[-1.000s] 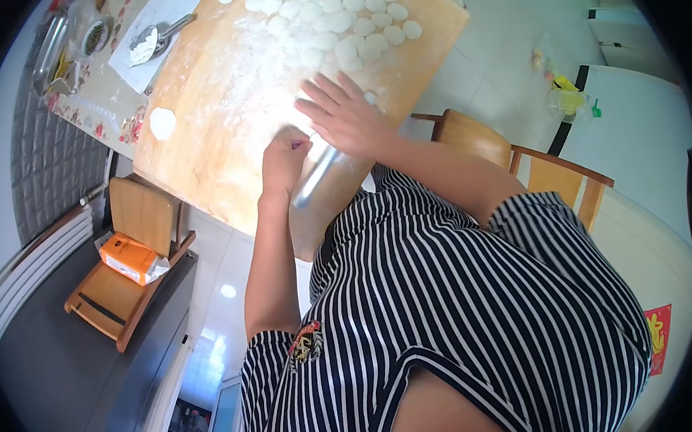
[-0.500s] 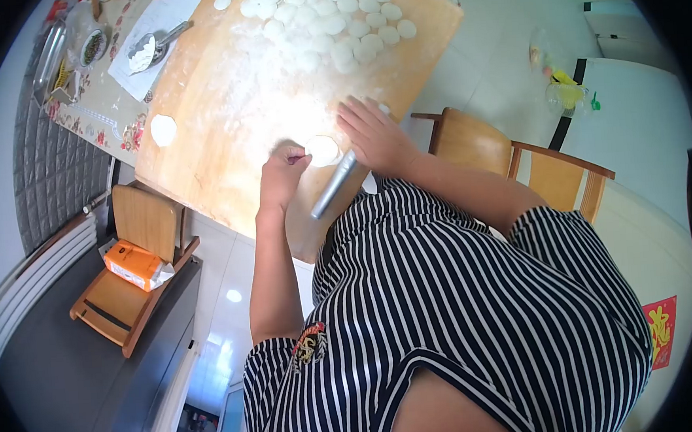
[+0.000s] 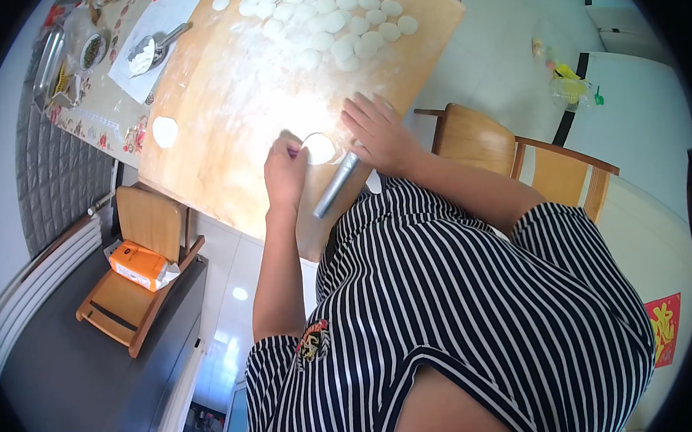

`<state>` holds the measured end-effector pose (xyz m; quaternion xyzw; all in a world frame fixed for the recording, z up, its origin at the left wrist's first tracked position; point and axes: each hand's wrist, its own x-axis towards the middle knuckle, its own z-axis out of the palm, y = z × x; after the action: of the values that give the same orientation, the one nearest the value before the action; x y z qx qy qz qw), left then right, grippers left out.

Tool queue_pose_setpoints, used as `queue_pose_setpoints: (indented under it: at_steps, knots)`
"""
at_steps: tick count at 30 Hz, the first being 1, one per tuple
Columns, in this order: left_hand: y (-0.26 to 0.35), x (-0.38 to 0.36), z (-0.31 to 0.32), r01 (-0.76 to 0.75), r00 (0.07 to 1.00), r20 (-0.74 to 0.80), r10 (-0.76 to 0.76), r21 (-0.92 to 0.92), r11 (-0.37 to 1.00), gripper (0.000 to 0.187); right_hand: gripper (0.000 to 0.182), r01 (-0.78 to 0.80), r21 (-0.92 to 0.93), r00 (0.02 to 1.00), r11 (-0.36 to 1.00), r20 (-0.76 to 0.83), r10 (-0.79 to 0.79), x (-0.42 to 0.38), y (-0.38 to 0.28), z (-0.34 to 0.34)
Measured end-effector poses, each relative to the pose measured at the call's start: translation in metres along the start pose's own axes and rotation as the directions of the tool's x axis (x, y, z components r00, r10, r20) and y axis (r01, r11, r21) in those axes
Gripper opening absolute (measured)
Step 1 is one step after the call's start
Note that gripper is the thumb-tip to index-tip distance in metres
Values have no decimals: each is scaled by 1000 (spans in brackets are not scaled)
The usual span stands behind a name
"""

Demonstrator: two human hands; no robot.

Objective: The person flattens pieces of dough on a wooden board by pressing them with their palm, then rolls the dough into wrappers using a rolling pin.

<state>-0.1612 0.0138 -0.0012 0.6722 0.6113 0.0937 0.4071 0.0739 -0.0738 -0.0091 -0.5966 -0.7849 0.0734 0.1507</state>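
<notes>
My left hand [image 3: 285, 166] is closed in a pinch on the near-left edge of a round dough wrapper [image 3: 320, 149], which lies on a floured wooden board. Right of it, my right hand [image 3: 379, 135] lies flat with its fingers stretched out. The palm rests over the upper end of a silvery rolling pin [image 3: 336, 185], which slants down toward my body. Under the palm, that end of the pin is hidden. Far to the left on the board lies a single flat dough round [image 3: 166, 132].
Many dough rounds [image 3: 334, 21] cover the far part of the wooden board [image 3: 211, 89]. At upper left are a scoop of flour [image 3: 146, 57] and a small bowl [image 3: 93, 51]. Wooden chairs [image 3: 476, 141] stand at right and left; the left one holds an orange package [image 3: 143, 265].
My left hand has shifted slightly at the wrapper's edge, its fingers more curled. The rolling pin and my right hand stay almost in place. The whole view has moved slightly.
</notes>
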Motion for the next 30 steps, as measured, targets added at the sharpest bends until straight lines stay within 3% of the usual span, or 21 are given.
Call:
queue_pose_setpoints:
  at_steps: [1, 5, 8, 10, 11, 15, 17, 18, 20, 22, 24, 28, 30]
  knots:
    - [2, -7, -2, 92, 996, 34, -89, -141, 986, 19, 61, -8, 43, 1000, 999, -3, 8, -7, 0, -5]
    - [-3, 0, -4, 113, 987, 137, -80, -248, 962, 21, 58, -19, -17, 1000, 1000, -19, 18, 28, -5, 4]
    - [11, 19, -9, 100, 987, 138, -79, -155, 983, 21, 56, 20, -12, 995, 1000, -93, -21, 95, -16, 18]
    - [7, 32, -6, -127, 985, 127, 112, 112, 986, 24, 55, -68, -48, 982, 997, -181, 58, 125, -20, 32]
    - [2, 34, -3, -195, 978, 103, 183, 124, 973, 25, 56, -80, -65, 985, 995, -158, 69, 125, -20, 34]
    - [1, 15, -9, -188, 978, 127, 163, 219, 958, 25, 56, -26, 26, 992, 999, -126, 29, 62, -11, 10]
    - [-12, 0, -2, 18, 1000, -14, -17, 41, 999, 18, 59, 27, -2, 998, 1000, 49, -27, 21, 0, 11]
    - [-14, -5, -4, 16, 1000, -14, -15, 37, 999, 18, 59, 28, -6, 998, 1000, 50, -28, 10, 2, 6]
    - [-18, -15, -8, 159, 984, 100, -144, -154, 975, 22, 58, 53, -10, 998, 999, -27, -54, -3, 1, 1]
    - [-14, -14, -10, 162, 982, 122, -143, -166, 973, 25, 58, 48, -35, 998, 998, -49, -50, 23, -5, 6]
    - [-5, -4, -8, 61, 996, 52, -66, 91, 994, 24, 58, 42, -96, 996, 994, -78, -49, 68, -13, 8]
    - [8, 16, -8, 64, 996, 48, -72, 161, 985, 20, 55, 3, -85, 982, 996, -188, -19, 133, -23, 39]
    - [-5, 18, -4, -203, 978, 5, 209, 241, 949, 19, 53, 3, -105, 979, 994, -204, -24, 126, -24, 40]
